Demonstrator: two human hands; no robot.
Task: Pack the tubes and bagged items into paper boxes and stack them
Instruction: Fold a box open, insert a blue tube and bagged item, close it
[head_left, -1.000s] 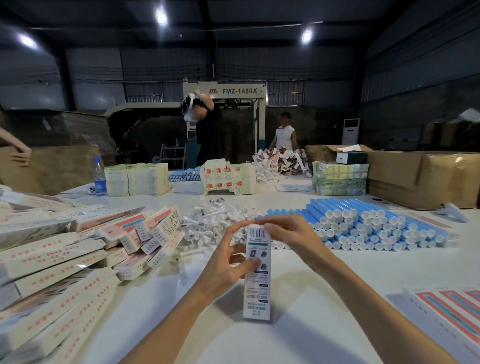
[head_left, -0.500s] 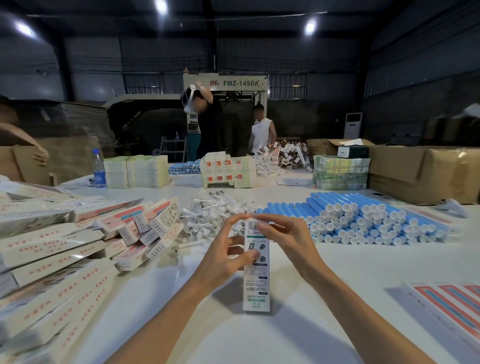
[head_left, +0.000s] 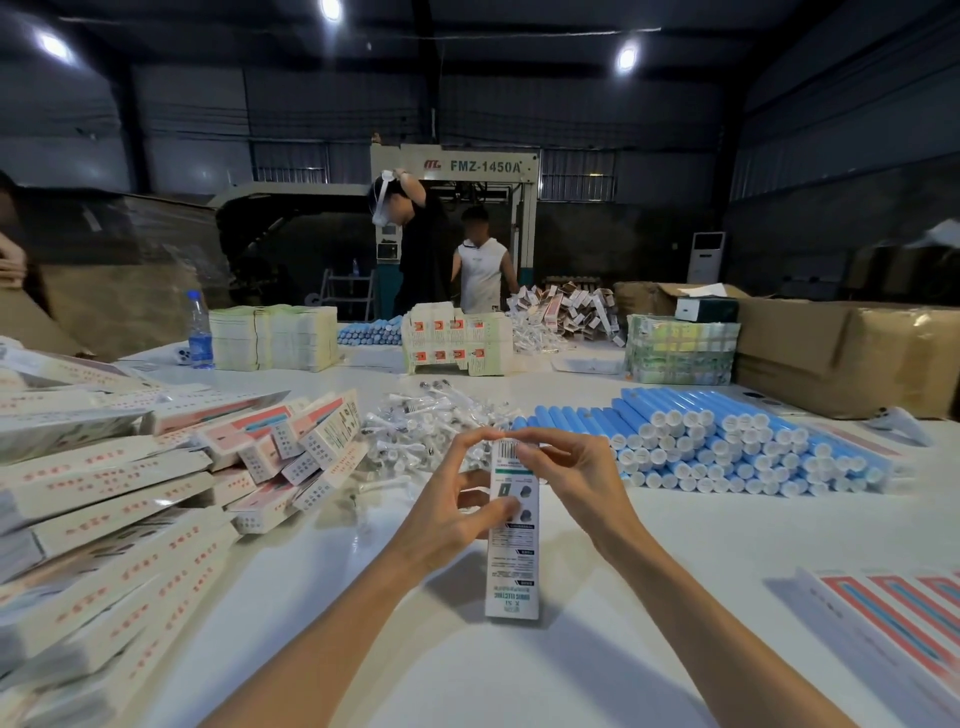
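Closing work is the step in hand, I judge: the narrow white printed paper box (head_left: 511, 551) stands upright on the white counter (head_left: 597, 660), its lower end on the surface, straight ahead of me between both arms. My left hand (head_left: 449, 514) has its grip round the box's middle, thumb across the printed front and fingers behind. My right hand (head_left: 574, 475) has a narrow grip pinching the top end by the barcode, where I expect the flap tucks in. Whether that flap is fully home I cannot tell, since fingers cover it.

To do this well I would hold the body square with the left, without squeezing the walls in, and press the flap straight down with the right until it sits flush.

Blue plastic tubes with white caps (head_left: 727, 441) lie stacked to the right. A heap of small clear bagged items (head_left: 426, 423) sits just beyond the box. The pile of long white boxes with red print (head_left: 104, 499) at left is where I think this one goes.
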